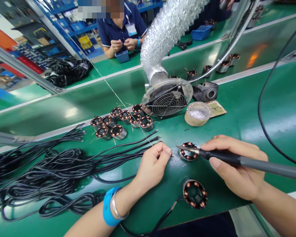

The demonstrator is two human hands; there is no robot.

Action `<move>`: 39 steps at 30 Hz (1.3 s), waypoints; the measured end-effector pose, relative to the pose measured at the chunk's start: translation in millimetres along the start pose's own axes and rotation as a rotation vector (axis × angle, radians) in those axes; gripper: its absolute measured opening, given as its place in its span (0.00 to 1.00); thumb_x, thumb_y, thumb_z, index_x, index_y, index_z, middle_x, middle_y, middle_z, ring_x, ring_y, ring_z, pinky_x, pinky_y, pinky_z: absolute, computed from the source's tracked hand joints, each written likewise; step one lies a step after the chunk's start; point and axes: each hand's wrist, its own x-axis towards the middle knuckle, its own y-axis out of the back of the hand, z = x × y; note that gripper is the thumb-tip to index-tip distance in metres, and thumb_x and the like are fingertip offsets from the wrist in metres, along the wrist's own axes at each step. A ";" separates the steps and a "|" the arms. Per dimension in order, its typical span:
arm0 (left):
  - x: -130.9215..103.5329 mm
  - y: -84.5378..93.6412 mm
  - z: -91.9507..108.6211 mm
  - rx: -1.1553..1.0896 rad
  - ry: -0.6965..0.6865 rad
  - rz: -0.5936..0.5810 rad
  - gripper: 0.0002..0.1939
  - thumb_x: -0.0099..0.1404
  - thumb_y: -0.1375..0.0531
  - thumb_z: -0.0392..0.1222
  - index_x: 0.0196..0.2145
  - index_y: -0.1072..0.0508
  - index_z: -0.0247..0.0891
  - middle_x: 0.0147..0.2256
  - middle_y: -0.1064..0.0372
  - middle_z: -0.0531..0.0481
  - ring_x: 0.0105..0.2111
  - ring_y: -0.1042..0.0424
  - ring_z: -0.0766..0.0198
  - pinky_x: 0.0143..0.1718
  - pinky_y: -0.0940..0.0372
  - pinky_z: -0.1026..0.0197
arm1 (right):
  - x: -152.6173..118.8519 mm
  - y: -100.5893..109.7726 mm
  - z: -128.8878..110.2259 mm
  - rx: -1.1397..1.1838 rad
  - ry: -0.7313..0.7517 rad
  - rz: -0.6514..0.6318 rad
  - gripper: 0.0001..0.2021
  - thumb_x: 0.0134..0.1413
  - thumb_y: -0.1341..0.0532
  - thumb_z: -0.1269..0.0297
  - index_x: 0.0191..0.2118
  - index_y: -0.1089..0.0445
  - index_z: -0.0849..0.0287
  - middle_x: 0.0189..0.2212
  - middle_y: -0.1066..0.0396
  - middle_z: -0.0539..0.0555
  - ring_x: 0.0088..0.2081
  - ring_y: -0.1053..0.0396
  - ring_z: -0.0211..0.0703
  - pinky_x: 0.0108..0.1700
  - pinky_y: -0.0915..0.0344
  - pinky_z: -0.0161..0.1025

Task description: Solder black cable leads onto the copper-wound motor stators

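My right hand point(239, 164) is wrapped round the grey handle of a soldering iron point(227, 158). The iron's tip lies over the near-left rim of a motor stator point(188, 152) with copper windings, which stands on the green bench. Just left of that stator, my left hand point(155, 163) is closed in a pinch on a thin solder wire point(124, 104) that runs down from the upper left. Black cable ends with bare tips lie beside and partly behind this hand. Nearer to me is a second stator point(195, 194) with a black cable attached.
Bundles of black cables point(64, 168) cover the left of the bench point(162, 197). Several stators point(117, 131) stand behind. A fume extractor fan point(167, 100) hangs beside a tub of silvery bits point(198, 114) and an iron holder point(207, 91). Across the divider, a person point(123, 33) handles small parts.
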 end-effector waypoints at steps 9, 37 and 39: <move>-1.7 0.9 -1.6 0.026 -0.006 -0.001 0.13 0.67 0.47 0.45 0.26 0.36 0.38 0.23 0.44 0.57 0.25 0.45 0.68 0.27 0.48 0.65 | -1.7 -0.4 0.4 -0.028 -0.026 0.009 0.10 0.52 0.41 0.74 0.38 0.28 0.55 0.28 0.26 0.50 0.26 0.29 0.41 0.26 0.32 0.38; -1.7 -1.4 -0.9 0.016 -0.022 -0.018 0.13 0.67 0.47 0.44 0.27 0.35 0.37 0.23 0.43 0.57 0.25 0.44 0.68 0.28 0.48 0.66 | -5.4 -6.3 -7.8 0.030 0.129 -0.043 0.13 0.49 0.42 0.75 0.41 0.28 0.59 0.22 0.35 0.50 0.20 0.39 0.39 0.21 0.42 0.39; -1.4 -1.5 -1.3 0.016 -0.027 -0.018 0.13 0.67 0.47 0.44 0.27 0.35 0.37 0.23 0.42 0.56 0.25 0.43 0.68 0.28 0.47 0.66 | -4.4 -5.4 -7.9 0.035 0.124 -0.027 0.14 0.49 0.42 0.76 0.42 0.28 0.59 0.22 0.36 0.50 0.20 0.40 0.38 0.21 0.43 0.39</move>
